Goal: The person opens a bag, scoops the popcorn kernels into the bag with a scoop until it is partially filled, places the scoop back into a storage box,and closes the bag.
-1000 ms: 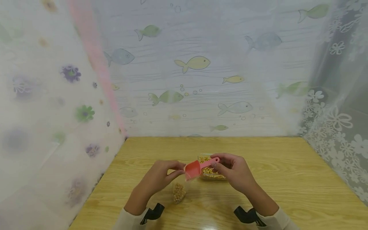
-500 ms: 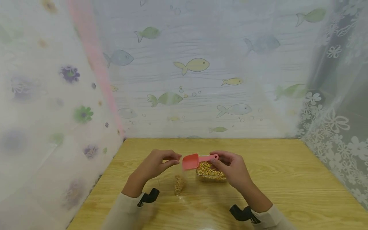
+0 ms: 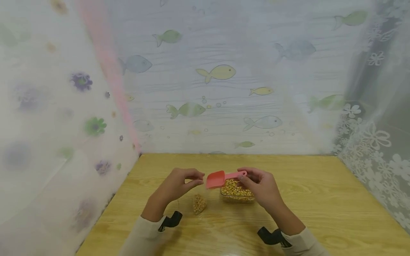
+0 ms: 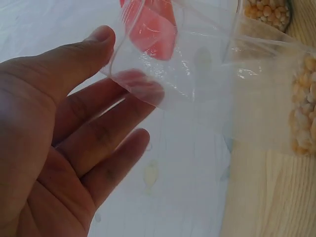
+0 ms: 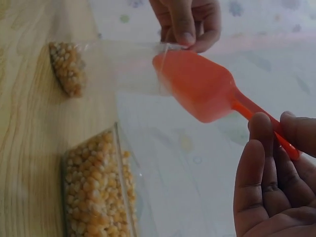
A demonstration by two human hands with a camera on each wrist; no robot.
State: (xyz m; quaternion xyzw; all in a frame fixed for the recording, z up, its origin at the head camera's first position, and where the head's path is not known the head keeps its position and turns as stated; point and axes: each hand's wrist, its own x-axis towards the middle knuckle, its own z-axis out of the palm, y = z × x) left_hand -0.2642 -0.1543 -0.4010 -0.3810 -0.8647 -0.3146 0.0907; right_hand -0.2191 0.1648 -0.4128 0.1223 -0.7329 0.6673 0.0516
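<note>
Wooden table [image 3: 320, 213], fish-print curtain [image 3: 224, 89] behind

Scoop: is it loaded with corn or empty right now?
Cannot tell. The scoop shows only its underside by the bag, the bowl's inside hidden.

My coral-pink plastic scoop [image 3: 219, 178] is one flat colour, handle and bowl alike. The clear plastic bag [image 4: 207, 84] has no print, and the kernels in its bottom [image 3: 199, 204] are pale yellow. The clear tub's corn [image 3: 236, 190] is golden yellow. The counter [image 3: 320, 199] is light, honey-toned wood grain. My sleeves [image 3: 304, 243] are cream. Pastel fish pattern the white curtain [image 3: 217, 71].
</note>
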